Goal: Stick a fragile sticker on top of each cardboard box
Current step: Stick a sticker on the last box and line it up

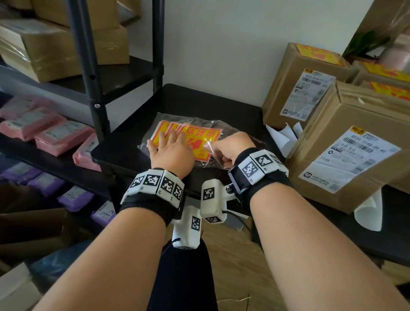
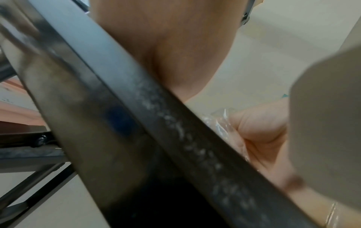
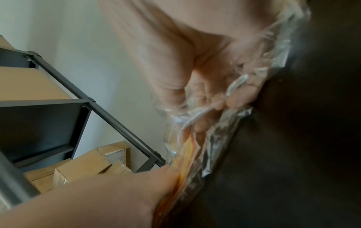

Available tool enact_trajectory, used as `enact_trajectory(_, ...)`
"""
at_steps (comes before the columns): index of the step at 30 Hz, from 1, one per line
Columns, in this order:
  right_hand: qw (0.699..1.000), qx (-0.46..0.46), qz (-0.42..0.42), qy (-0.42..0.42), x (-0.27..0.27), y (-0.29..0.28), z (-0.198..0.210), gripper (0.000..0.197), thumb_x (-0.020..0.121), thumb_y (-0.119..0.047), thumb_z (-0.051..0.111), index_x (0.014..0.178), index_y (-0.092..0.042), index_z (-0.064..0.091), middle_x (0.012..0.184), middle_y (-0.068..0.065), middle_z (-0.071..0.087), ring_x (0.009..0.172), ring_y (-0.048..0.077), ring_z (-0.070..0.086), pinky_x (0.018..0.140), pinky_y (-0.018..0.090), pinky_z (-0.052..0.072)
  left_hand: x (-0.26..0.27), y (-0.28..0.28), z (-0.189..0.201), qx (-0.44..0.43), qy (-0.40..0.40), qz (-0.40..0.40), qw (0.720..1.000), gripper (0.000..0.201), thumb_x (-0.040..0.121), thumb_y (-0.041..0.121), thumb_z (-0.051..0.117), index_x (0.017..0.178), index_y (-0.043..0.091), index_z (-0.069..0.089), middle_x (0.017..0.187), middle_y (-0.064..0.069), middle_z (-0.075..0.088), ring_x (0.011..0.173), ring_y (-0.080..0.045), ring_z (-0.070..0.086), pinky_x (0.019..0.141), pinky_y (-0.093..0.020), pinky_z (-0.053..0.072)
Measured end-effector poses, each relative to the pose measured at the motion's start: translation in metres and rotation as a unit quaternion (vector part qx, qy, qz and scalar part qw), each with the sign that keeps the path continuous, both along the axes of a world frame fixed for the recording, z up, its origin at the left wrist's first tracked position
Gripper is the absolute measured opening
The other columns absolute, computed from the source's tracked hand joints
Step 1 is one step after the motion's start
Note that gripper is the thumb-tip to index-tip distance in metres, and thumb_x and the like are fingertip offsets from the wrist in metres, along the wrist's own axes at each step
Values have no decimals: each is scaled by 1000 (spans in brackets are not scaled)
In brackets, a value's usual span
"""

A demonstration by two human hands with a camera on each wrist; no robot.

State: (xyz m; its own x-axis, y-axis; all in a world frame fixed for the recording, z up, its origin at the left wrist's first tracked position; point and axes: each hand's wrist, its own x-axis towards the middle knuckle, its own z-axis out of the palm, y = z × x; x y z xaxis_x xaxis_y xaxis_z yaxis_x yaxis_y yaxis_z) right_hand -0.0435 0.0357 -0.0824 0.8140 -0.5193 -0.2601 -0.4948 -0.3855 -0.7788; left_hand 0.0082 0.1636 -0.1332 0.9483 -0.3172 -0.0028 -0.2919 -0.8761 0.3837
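Stack of fragile stickers [image 1: 188, 137] sits on the black tabletop [image 1: 205, 103], partly inside a crinkly clear bag [image 1: 214, 156], well left of the cardboard boxes [image 1: 358, 158]. Boxes nearest already show yellow-red stickers on top.

My left hand [image 1: 171, 148] lies flat on the stack, fingers spread straight, pinning it down. My right hand [image 1: 231, 145] pinches the bag's open edge; the right wrist view shows fingers [image 3: 203, 86] curled into the film with sticker edges just below.

Handling, my read: stickers are thin, light, floppy sheets on glossy backing, so they likely slide over each other and fan out easily; a few at the top look fanned already. The bag is slick and limp, gives no support. I'd take one sheet by a free corner or short edge, thumb on top, while the flat hand holds the rest. Peeling the backing probably wants a fingernail at a corner; the adhesive face may curl and stick to itself if held loosely.

Left wrist view is mostly blocked by the dark table edge, blurred.
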Motion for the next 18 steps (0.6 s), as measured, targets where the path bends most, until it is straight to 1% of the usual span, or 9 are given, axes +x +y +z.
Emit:
enact_trajectory(2,1000,-20,6,5,0,1,0,27,87,-17,66,68,-20,48,75,0,56,65,11,54,61,22,49,1,1,0,-5,6,-2,1000,53,103,35,26,154,23,19,163,-4,8,150,-27,-1,116,-57,-4)
enact_trajectory(5,998,-62,0,25,2,5,0,23,87,-20,67,68,-10,59,77,8,67,78,22,68,78,32,57,-3,2,3,-33,8,4,999,54,100,29,31,153,23,21,162,-4,10,150,-26,-1,117,-56,-6)
enact_trajectory(7,999,-32,-18,1,0,5,1,17,87,-18,68,80,-3,67,75,10,68,82,27,72,83,37,58,-8,2,6,-91,27,26,995,55,94,19,36,149,21,29,161,-5,16,150,-24,0,117,-51,-9)
enact_trajectory(8,999,-20,-27,-12,-2,3,2,16,88,-16,67,89,0,69,79,12,69,86,30,72,84,41,59,-9,2,7,-115,34,31,992,53,91,17,37,144,22,35,159,-4,21,150,-23,1,117,-50,-10)
enact_trajectory(10,999,-10,-37,-38,-9,-4,3,24,90,-11,61,108,4,66,98,18,70,97,34,70,83,45,59,-8,2,8,-112,35,18,993,49,90,20,36,139,26,43,158,-1,24,149,-23,2,117,-54,-11)
enact_trajectory(12,996,2,-55,-77,-15,-10,6,32,91,-9,56,120,3,61,117,20,65,104,35,66,82,43,59,-3,2,8,-75,41,5,996,51,91,25,38,142,31,41,161,0,17,150,-25,-1,116,-56,-11)
enact_trajectory(14,990,7,-74,-119,-21,-13,9,28,92,-9,55,115,4,62,115,22,65,96,33,68,80,46,60,-1,2,9,-53,45,3,998,55,90,28,42,145,33,36,162,-1,13,150,-26,-2,116,-56,-9)
enact_trajectory(16,982,4,-91,-164,-28,-13,12,21,93,-10,54,105,2,66,102,19,69,82,28,71,75,48,60,-2,0,11,-40,37,2,999,58,90,31,43,147,34,34,162,-1,13,149,-27,0,117,-56,-6)
enact_trajectory(18,972,-6,-101,-214,-37,-11,14,16,94,-12,53,97,-4,67,95,16,68,80,26,70,75,48,60,-3,-2,14,-18,41,2,999,58,92,35,43,148,36,30,162,-2,11,149,-28,1,118,-56,-3)
